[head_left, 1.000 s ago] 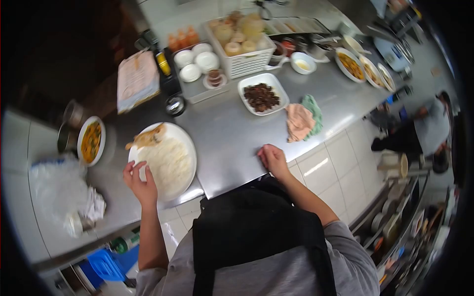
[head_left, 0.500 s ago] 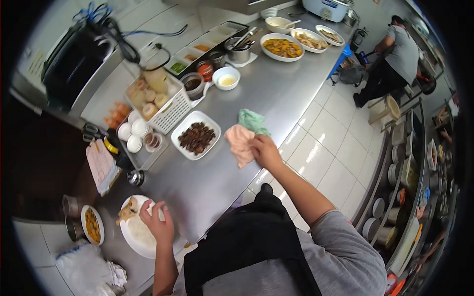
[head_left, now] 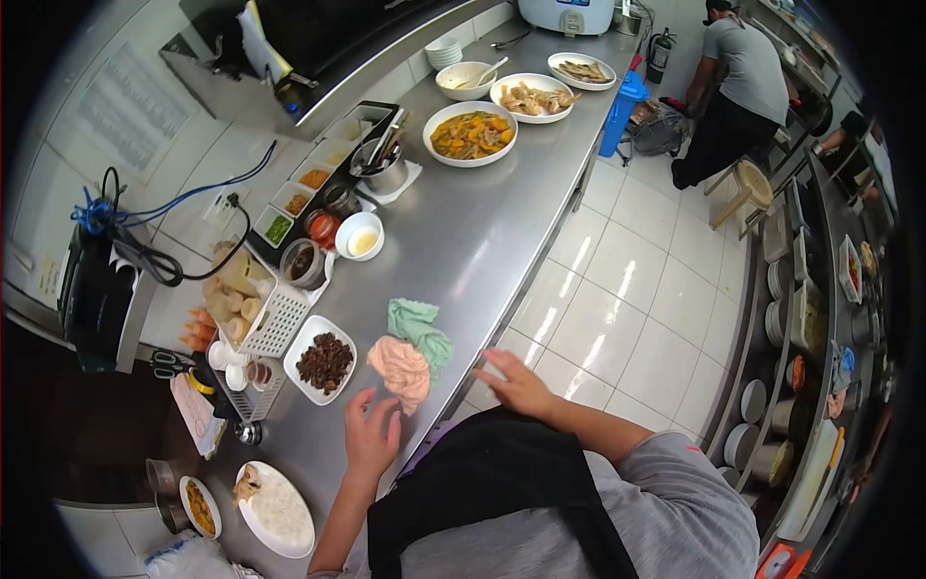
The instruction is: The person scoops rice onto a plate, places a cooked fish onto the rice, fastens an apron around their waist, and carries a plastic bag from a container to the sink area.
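My left hand [head_left: 371, 434] is open, fingers apart, just below the crumpled pink cloth [head_left: 398, 371]. Against that cloth lies a mint-green cloth [head_left: 422, 335]. My right hand [head_left: 519, 385] holds nothing; its fingers are loosely spread by the counter's front edge, a short way right of the cloths. A square white dish of dark brown meat pieces [head_left: 325, 365] sits left of the pink cloth. Nearer to me, an oval white plate [head_left: 301, 540] carries white rice and a piece of browned food.
Bowls of yellow-orange stew [head_left: 473, 135] and other dishes stand farther along the steel counter [head_left: 463, 222]. A white basket [head_left: 289, 318] and condiment jars line the wall. Across the tiled floor [head_left: 617, 289], a person in grey [head_left: 748, 72] bends near a stool [head_left: 748, 193]. Shelves run along the right.
My right hand has let go of the pink cloth and moved away from it. My left hand has gone from over the rice plate to beside the cloths. The view has turned.
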A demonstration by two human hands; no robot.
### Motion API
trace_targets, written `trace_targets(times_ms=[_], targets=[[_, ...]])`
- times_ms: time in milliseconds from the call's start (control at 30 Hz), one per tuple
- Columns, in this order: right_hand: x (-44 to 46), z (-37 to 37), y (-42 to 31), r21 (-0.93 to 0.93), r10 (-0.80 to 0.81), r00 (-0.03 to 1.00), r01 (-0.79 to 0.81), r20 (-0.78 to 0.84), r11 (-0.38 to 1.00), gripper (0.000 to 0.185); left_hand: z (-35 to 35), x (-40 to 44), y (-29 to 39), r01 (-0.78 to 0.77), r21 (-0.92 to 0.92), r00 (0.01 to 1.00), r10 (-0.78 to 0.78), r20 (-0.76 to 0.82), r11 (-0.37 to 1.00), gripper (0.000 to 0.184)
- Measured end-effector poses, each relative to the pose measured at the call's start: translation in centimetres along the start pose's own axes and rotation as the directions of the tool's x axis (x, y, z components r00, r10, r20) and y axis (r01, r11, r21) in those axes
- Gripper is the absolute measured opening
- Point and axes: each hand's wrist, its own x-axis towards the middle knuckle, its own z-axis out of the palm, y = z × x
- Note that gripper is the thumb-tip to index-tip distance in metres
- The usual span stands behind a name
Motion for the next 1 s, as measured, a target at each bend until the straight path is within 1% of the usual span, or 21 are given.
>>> trace_targets(times_ms=[33,100,133,167,200,233,267,300,367,400,467,500,567,633,700,767,800,867,900,967,1000], targets=[[-2.4,-0.1,1.2,-0.002,0.108,0.994,-0.108,0.016,0.994,0.053,0.5,0.4,0.2,-0.002,-0.002,1.000,0.002,0.009,1.000,0.027],[-7.9,-0.4,5.3,-0.122,0.260,0.955,-0.244,0.140,0.962,0.051,2.0,2.1,0.7,0.016,-0.074,0.998,-0.011,0.058,0.997,0.029],[-11.5,-0.1,7.5,-0.202,0.387,0.894,-0.346,0.226,0.916,0.047,2.6,2.7,1.0,0.007,-0.078,0.998,-0.002,0.061,0.997,0.029],[-15.3,0.0,9.5,-0.290,0.507,0.810,-0.429,0.296,0.855,0.043,3.1,3.4,1.3,0.033,-0.077,0.993,-0.024,0.117,0.997,0.029],[-20.6,0.8,11.7,-0.318,0.628,0.723,-0.547,0.287,0.775,0.045,3.7,3.9,1.6,0.059,-0.074,0.984,-0.045,0.174,0.995,0.030],[-23.7,-0.2,12.6,-0.442,0.835,0.321,-0.732,0.447,0.518,0.047,4.4,4.4,1.7,0.047,-0.083,0.984,-0.031,0.177,0.995,0.030],[-27.2,-0.4,13.4,-0.606,0.904,0.020,-0.736,0.427,0.302,0.038,5.0,4.9,1.6,0.034,-0.078,0.984,-0.020,0.174,0.996,0.030],[-31.0,-0.3,14.5,-0.709,0.900,-0.173,-0.681,0.400,0.184,0.027,5.3,5.2,1.5,0.023,-0.070,0.984,-0.010,0.176,0.997,0.029],[-34.5,-2.9,12.9,-0.691,0.885,-0.260,-0.717,0.387,0.091,0.023,5.6,6.3,1.4,-0.010,-0.063,0.983,0.021,0.184,0.998,0.029],[-35.7,-2.9,12.6,-0.684,0.884,-0.270,-0.726,0.382,0.074,0.023,5.8,6.8,1.5,-0.023,-0.054,0.981,0.032,0.190,0.998,0.029],[-37.6,-2.2,12.0,-0.632,0.870,-0.222,-0.765,0.441,0.125,0.025,6.2,7.7,1.8,-0.052,-0.062,0.979,0.063,0.192,0.997,0.029],[-37.8,-1.3,11.5,-0.628,0.870,-0.228,-0.770,0.437,0.113,0.025,6.3,8.0,2.0,-0.061,-0.063,0.980,0.072,0.186,0.996,0.029],[-36.9,0.7,10.6,-0.494,0.908,-0.072,-0.855,0.414,0.158,0.027,6.9,8.6,2.4,-0.099,-0.069,0.978,0.110,0.177,0.993,0.028],[-35.0,2.9,9.3,-0.391,0.912,0.030,-0.897,0.408,0.205,0.023,7.0,8.9,2.9,-0.130,-0.072,0.975,0.141,0.172,0.989,0.027],[-32.5,5.4,8.8,-0.330,0.862,0.177,-0.872,0.476,0.362,0.025,6.8,9.1,3.9,-0.165,-0.099,0.966,0.181,0.186,0.981,0.025],[-29.0,6.4,8.5,-0.251,0.779,0.250,-0.853,0.575,0.459,0.028,6.4,8.9,4.5,-0.191,-0.107,0.962,0.208,0.179,0.976,0.025],[-27.6,6.3,7.9,-0.251,0.779,0.251,-0.852,0.575,0.460,0.028,6.0,8.6,4.5,-0.209,-0.108,0.959,0.225,0.172,0.972,0.024],[-25.2,5.4,6.9,0.072,0.718,0.489,-0.847,0.495,0.527,0.031,5.4,7.8,4.1,-0.215,-0.105,0.962,0.229,0.146,0.971,0.024],[-24.4,5.1,7.0,0.067,0.717,0.490,-0.845,0.495,0.531,0.031,5.0,7.3,3.8,-0.221,-0.102,0.965,0.233,0.123,0.970,0.024],[-22.8,4.4,7.0,-0.128,0.770,0.392,-0.848,0.503,0.515,0.030,4.0,5.9,3.0,-0.215,-0.093,0.969,0.224,0.106,0.972,0.024],[-22.6,4.1,6.9,-0.137,0.766,0.399,-0.839,0.505,0.527,0.030,3.5,5.3,2.5,-0.213,-0.082,0.971,0.221,0.096,0.974,0.024]])
